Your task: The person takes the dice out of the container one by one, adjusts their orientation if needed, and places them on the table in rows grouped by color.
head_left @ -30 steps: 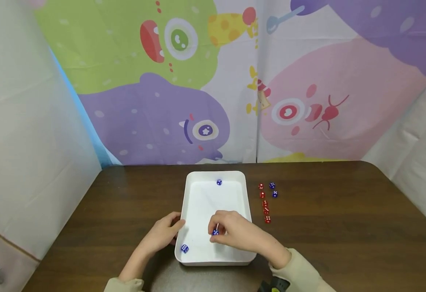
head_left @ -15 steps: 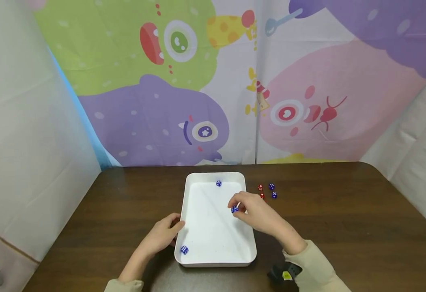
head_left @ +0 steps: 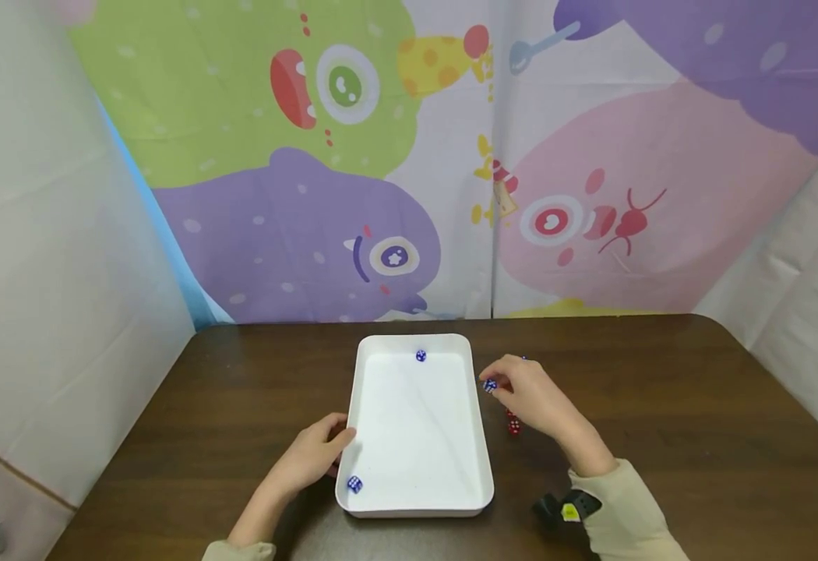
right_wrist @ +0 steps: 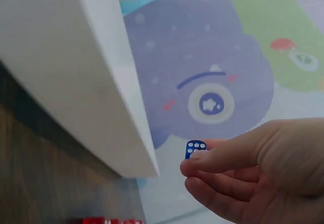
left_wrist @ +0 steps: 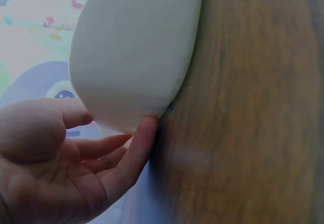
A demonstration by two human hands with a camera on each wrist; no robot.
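Note:
My right hand point(head_left: 538, 397) pinches a blue die point(head_left: 490, 386) with white dots between thumb and fingertips, just past the right rim of a white tray point(head_left: 416, 513). The right wrist view shows that die point(right_wrist: 195, 146) raised above the table. My left hand point(head_left: 309, 453) holds the tray's left side, its thumb at the rim and its other fingers against the outer wall. Two more blue dice lie in the tray, a far die point(head_left: 421, 356) and a near-left die point(head_left: 354, 485).
Red dice point(head_left: 514, 427) lie on the brown table point(head_left: 661, 436) right of the tray, most of their row hidden by my right hand. A blue die point(head_left: 524, 358) peeks out behind that hand. A patterned curtain point(head_left: 311, 234) hangs behind the table.
My right hand has carried the blue die from above the tray, right and away from me, over its right rim. My left hand has stayed at the tray's side.

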